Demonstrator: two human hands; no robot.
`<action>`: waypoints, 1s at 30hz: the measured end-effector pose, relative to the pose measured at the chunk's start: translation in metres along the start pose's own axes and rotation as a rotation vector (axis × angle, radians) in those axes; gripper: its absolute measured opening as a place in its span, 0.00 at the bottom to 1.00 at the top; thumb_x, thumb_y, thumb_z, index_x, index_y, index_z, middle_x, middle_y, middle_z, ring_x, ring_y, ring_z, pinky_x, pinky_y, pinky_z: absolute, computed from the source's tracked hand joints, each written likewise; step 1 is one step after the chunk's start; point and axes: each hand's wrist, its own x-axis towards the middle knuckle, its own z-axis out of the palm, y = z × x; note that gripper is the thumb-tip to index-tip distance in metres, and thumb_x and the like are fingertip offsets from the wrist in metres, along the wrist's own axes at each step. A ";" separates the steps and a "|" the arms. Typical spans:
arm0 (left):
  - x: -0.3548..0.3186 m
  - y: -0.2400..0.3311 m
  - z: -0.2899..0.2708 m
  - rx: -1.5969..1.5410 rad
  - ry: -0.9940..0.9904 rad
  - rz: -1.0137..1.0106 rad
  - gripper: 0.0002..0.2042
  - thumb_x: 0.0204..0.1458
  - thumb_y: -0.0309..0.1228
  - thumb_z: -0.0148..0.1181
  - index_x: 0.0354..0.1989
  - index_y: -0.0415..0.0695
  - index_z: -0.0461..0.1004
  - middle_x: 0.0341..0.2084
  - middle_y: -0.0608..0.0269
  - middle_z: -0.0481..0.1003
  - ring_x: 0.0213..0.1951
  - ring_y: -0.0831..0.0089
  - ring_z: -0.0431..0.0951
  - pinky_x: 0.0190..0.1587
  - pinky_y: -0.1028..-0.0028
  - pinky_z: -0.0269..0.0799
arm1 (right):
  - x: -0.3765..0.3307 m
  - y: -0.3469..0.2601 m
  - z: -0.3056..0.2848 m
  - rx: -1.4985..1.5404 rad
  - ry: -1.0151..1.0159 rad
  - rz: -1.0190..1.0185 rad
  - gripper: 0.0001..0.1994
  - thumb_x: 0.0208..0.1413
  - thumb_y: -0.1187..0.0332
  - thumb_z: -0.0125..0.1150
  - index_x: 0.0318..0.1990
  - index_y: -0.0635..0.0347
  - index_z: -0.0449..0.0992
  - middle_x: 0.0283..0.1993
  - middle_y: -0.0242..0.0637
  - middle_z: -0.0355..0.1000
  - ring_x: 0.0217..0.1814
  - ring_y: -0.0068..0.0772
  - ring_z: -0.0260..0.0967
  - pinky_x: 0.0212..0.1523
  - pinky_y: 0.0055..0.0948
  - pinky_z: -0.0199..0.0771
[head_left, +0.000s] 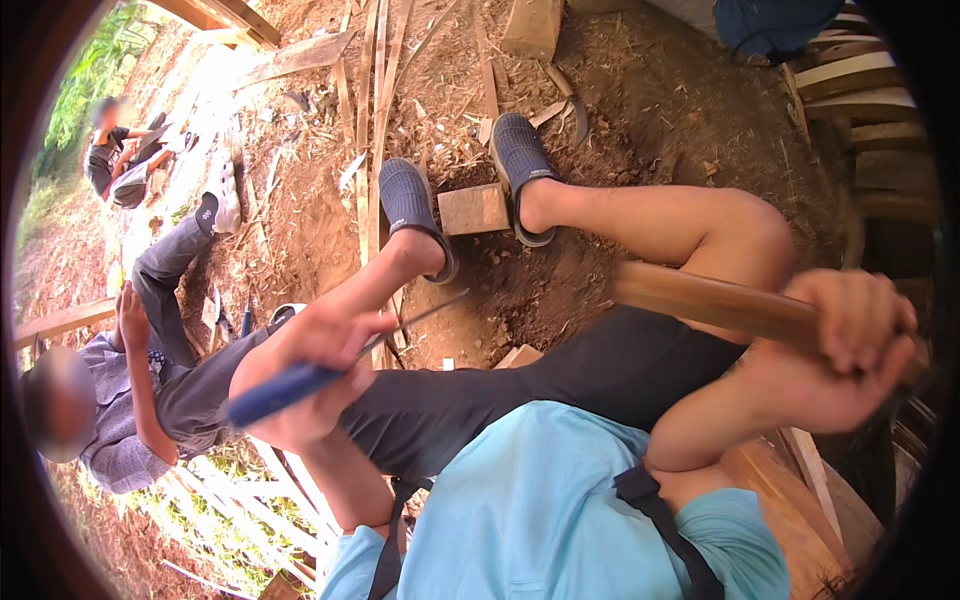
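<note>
My left hand (338, 392), closed and blurred, grips a tool with a blue handle (275, 396). A thin dark metal shaft or blade (432, 312) juts from it toward the upper right; its exact kind is too smeared to tell. Over on the right, my right hand (858, 325) is wrapped round one end of a smooth brown wooden bar (715, 300). The bar's other end points left over my bent right leg. Tool and bar are apart.
Between my clogs (520, 165) sits a wooden block (474, 210). A curved blade with a wooden handle (572, 105) lies beyond. Long wood strips (372, 130) cross the dirt. One person (130, 400) sits close on my left, another (125, 160) farther off. Stacked wood (865, 105) stands right.
</note>
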 end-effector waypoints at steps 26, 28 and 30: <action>0.034 -0.224 0.066 0.069 0.033 -0.177 0.09 0.44 0.13 0.60 0.34 0.38 0.74 0.37 0.58 0.78 0.43 0.70 0.78 0.50 0.73 0.71 | -0.073 0.095 -0.064 -0.413 0.180 0.789 0.06 0.59 0.68 0.52 0.42 0.58 0.69 0.16 0.27 0.56 0.13 0.20 0.53 0.14 0.22 0.60; 0.032 -0.226 0.064 0.042 0.040 -0.195 0.09 0.44 0.13 0.60 0.34 0.38 0.74 0.37 0.58 0.78 0.43 0.69 0.77 0.50 0.73 0.71 | -0.072 0.096 -0.064 -0.424 0.174 0.789 0.06 0.59 0.69 0.52 0.42 0.59 0.69 0.16 0.28 0.56 0.13 0.20 0.53 0.14 0.22 0.60; 0.032 -0.225 0.064 0.022 0.037 -0.193 0.09 0.45 0.14 0.60 0.34 0.37 0.74 0.37 0.58 0.78 0.44 0.69 0.77 0.50 0.73 0.71 | -0.072 0.097 -0.064 -0.441 0.163 0.784 0.06 0.59 0.69 0.52 0.42 0.59 0.69 0.16 0.28 0.56 0.13 0.19 0.54 0.14 0.22 0.60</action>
